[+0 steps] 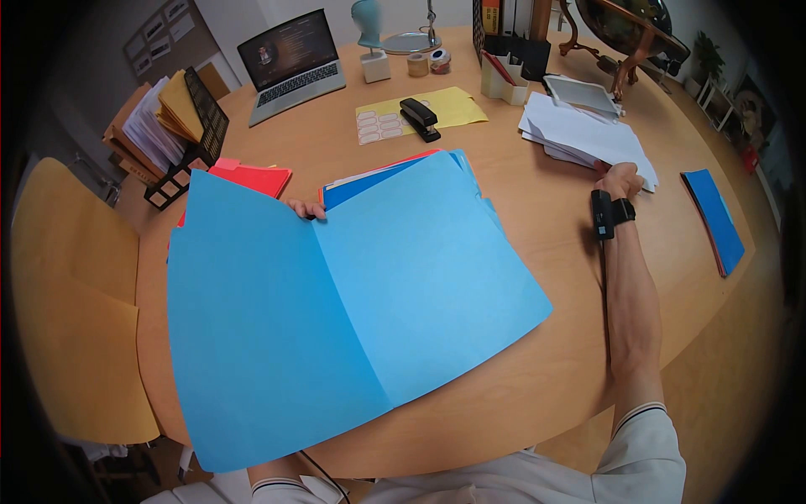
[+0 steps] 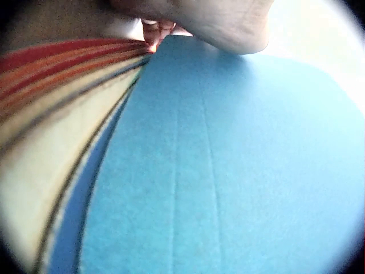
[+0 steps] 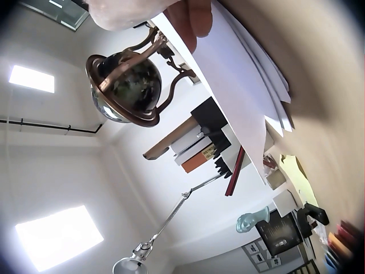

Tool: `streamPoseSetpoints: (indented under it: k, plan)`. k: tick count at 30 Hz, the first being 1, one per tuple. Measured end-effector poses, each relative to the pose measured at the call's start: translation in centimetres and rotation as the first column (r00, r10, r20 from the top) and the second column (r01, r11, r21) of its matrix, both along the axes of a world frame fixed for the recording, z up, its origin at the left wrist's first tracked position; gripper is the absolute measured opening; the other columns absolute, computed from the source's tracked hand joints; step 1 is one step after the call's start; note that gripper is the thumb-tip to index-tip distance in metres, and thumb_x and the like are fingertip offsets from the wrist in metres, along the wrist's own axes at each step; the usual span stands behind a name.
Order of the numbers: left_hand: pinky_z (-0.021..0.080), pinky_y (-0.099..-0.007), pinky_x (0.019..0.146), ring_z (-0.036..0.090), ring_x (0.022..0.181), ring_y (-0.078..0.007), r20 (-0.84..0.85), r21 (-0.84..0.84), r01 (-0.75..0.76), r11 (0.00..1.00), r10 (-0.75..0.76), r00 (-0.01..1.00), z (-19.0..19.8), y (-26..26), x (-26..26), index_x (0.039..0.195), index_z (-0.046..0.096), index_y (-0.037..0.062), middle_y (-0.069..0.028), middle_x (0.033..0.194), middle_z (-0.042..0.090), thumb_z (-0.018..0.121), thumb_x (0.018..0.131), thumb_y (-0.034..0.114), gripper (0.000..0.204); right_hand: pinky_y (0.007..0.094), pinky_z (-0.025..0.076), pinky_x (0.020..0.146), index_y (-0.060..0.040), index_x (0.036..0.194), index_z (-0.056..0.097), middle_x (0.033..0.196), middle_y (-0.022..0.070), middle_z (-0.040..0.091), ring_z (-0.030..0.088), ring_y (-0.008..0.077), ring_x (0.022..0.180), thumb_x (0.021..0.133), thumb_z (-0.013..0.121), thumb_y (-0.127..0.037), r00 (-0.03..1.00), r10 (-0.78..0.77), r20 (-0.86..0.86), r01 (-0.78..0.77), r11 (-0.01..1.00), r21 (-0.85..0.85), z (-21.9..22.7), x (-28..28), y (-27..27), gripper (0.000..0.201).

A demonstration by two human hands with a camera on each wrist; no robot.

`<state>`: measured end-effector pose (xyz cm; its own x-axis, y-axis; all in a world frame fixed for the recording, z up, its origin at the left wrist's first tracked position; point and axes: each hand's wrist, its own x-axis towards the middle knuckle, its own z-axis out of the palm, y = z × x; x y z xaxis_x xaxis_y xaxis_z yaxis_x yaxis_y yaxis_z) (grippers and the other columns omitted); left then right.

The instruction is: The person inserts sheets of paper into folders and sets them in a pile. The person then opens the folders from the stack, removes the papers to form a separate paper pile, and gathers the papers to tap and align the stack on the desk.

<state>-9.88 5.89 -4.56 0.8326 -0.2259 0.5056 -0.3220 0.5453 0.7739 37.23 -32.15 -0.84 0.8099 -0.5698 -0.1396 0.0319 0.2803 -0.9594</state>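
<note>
A light blue folder (image 1: 420, 277) lies spread wide over the table's front left part. My left hand (image 1: 307, 209) grips its top edge by the fold, fingertips curled over; the folder hides the rest of that hand. In the left wrist view the blue folder (image 2: 228, 160) fills the right side, beside layered red, cream and blue edges (image 2: 51, 171). My right hand (image 1: 621, 181) holds the near edge of a stack of white papers (image 1: 588, 134). In the right wrist view, fingers (image 3: 194, 20) bend over the edge of the white papers (image 3: 234, 71).
More folders (image 1: 361, 186) lie under the blue one, with red folders (image 1: 252, 178) at left. Behind are a laptop (image 1: 294, 71), a stapler (image 1: 420, 119) on yellow sheets (image 1: 462, 107), and a file rack (image 1: 206, 126). Dark blue folders (image 1: 714, 220) lie by the right edge.
</note>
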Motion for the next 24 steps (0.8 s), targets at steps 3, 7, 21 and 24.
streamPoseSetpoints:
  k: [3, 7, 21, 24]
  plan:
    - [0.042, -0.0611, 0.114, 0.036, 0.145, -0.0391, 0.003, 0.013, 0.029, 0.999, -0.029, 1.0, -0.2, 0.7, 0.1, 0.126, 0.059, 0.0012, -0.0262, 0.135, 0.051, 0.043, 0.108, 0.031, 0.038, 0.0376, 0.056, 0.049, 0.0144, 0.102, 0.059, 0.101, 0.022, 0.066, 0.067, 0.0304, 0.073, 0.092, 0.042, -0.015, 0.999, 0.027, 0.024, -0.028, 0.999, 0.037, -0.4, 0.4, -0.3, 0.035]
    - [0.04, -0.0607, 0.116, 0.035, 0.145, -0.0383, -0.012, 0.011, 0.04, 0.999, -0.04, 0.999, -0.3, 0.9, 0.0, 0.125, 0.059, 0.0012, -0.0268, 0.135, 0.052, 0.044, 0.108, 0.032, 0.038, 0.0371, 0.06, 0.054, 0.0132, 0.097, 0.059, 0.096, 0.0207, 0.064, 0.065, 0.0293, 0.073, 0.091, 0.046, -0.01, 0.993, 0.101, 0.058, -0.11, 0.977, 0.183, 0.4, -0.7, 0.4, 0.027]
    - [0.037, -0.0605, 0.117, 0.033, 0.146, -0.0375, 0.005, -0.006, 0.02, 1.0, -0.02, 1.0, -0.8, 0.9, 0.1, 0.126, 0.059, 0.0013, -0.0285, 0.134, 0.053, 0.044, 0.108, 0.031, 0.038, 0.0298, 0.055, 0.053, 0.0001, 0.108, 0.049, 0.092, 0.0142, 0.071, 0.062, 0.019, 0.061, 0.103, 0.038, -0.016, 0.849, 0.527, 0.042, -0.52, 0.82, 0.237, -1.8, 2.6, -1.0, 0.02]
    - [0.037, -0.0599, 0.117, 0.037, 0.143, -0.0376, 0.01, 0.019, -0.024, 1.0, 0.024, 1.0, -0.5, 0.4, 0.0, 0.124, 0.059, 0.0022, -0.0256, 0.132, 0.055, 0.044, 0.108, 0.031, 0.036, 0.0307, 0.057, 0.049, 0.0103, 0.108, 0.046, 0.099, 0.0289, 0.072, 0.071, 0.0266, 0.065, 0.098, 0.043, -0.006, 0.863, 0.495, 0.1, -0.503, 0.824, 0.26, -1.8, 2.2, -0.9, 0.019]
